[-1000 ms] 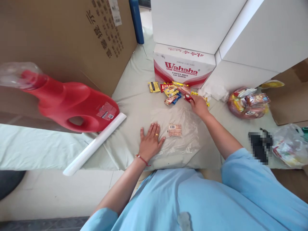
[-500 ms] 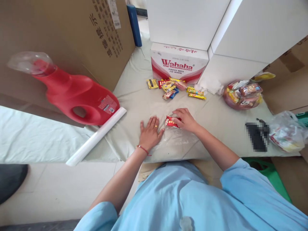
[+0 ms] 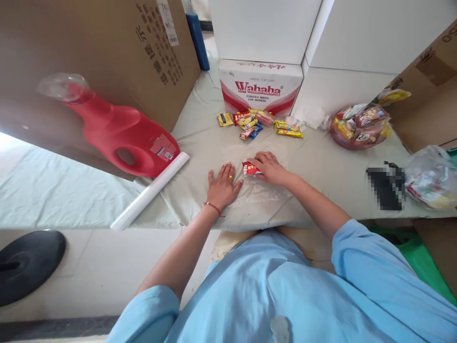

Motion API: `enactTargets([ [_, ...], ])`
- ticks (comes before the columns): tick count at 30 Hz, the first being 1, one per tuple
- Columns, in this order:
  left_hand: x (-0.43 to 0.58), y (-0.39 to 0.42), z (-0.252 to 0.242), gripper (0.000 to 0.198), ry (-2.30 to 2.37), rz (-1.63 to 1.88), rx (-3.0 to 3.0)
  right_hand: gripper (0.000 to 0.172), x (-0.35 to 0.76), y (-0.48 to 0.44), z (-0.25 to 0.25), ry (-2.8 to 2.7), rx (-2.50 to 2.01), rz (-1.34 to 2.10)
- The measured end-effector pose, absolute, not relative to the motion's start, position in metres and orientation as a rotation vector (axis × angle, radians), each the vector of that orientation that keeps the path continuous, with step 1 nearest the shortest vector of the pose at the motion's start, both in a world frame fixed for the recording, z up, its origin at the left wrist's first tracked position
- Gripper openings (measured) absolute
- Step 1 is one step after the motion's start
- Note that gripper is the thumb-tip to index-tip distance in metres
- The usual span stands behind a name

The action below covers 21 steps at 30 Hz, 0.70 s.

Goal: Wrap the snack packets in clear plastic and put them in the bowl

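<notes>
My left hand [image 3: 222, 186] lies flat with its fingers spread, pressing the edge of a thin clear plastic sheet or bag [image 3: 262, 194] on the cloth. A red snack packet [image 3: 250, 168] with white flowers and yellow print rests on this plastic. Over its right half is my right hand [image 3: 269, 167], fingers curled onto the wrapper and thumb underneath out of sight. Beyond the hands lies a loose pile of small wrapped snacks [image 3: 248, 124], yellow, red and blue. Two yellow snack sticks [image 3: 290, 133] sit to the right of that pile.
A Wahaha water carton [image 3: 260, 90] stands behind the snacks. To the left are a red detergent bottle [image 3: 124, 131], a white roll [image 3: 152, 190] and a big cardboard box [image 3: 107, 52]. On the right are a bowl of packaged snacks [image 3: 359, 128] and a plastic bag [image 3: 430, 178].
My right hand has slid further over the red packet and hides more of it. My left hand stays flat in place. The whole view has shifted slightly.
</notes>
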<state>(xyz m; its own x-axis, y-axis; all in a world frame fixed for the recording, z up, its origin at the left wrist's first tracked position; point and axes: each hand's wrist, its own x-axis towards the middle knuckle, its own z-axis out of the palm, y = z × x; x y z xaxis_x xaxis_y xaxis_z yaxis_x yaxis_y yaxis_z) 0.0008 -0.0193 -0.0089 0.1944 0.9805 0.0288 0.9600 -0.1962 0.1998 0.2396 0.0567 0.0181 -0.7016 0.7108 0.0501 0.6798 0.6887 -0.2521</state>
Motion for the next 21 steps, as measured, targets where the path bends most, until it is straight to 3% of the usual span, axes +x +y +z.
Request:
enactTargets([
  [10,0.000,-0.020,-0.007,0.068,1.909,0.206,2.347,0.080,0.258,0.050,0.020,-2.526,-1.156,0.475],
  [15,0.000,-0.029,-0.008,0.066,1.909,0.197,2.332,0.066,0.312,-0.024,0.001,-2.446,-0.995,0.580],
  [19,0.002,-0.061,-0.012,0.066,1.875,0.213,2.340,0.037,0.333,-0.079,-0.022,-2.380,-1.113,0.594],
  [21,-0.002,-0.080,-0.011,0.065,1.859,0.248,2.314,0.031,0.333,-0.095,-0.028,-2.308,-1.185,0.580],
])
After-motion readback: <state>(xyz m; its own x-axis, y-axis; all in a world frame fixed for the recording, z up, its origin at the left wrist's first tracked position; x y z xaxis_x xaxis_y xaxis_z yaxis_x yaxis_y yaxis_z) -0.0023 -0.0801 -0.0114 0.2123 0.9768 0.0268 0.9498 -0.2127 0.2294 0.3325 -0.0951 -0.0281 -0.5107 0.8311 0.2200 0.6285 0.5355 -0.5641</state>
